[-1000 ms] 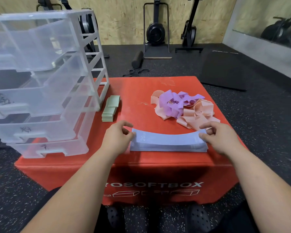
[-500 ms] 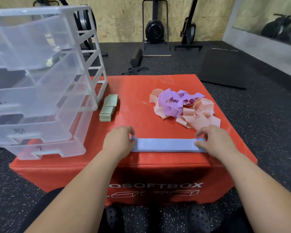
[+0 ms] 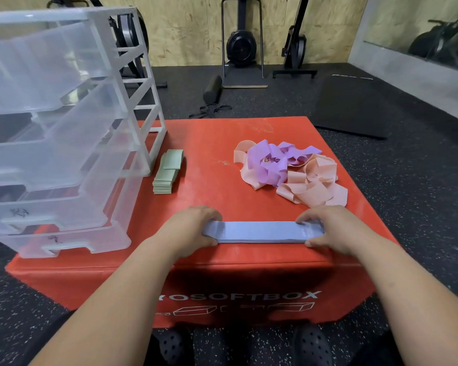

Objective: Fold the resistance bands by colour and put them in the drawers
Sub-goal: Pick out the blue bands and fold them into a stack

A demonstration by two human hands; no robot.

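Head view: blue bands (image 3: 262,231) on box (image 3: 209,143).
My left hand (image 3: 188,231): pinches one end.
My right hand (image 3: 333,231): pinches the other.

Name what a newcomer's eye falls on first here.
The bright red soft box fills the middle, and at its near edge the left hand and right hand pinch the two ends of a flat stack of blue bands. Behind the right hand lies a loose tangle of purple and peach bands; at the left stands a clear drawer unit with folded green bands beside it.
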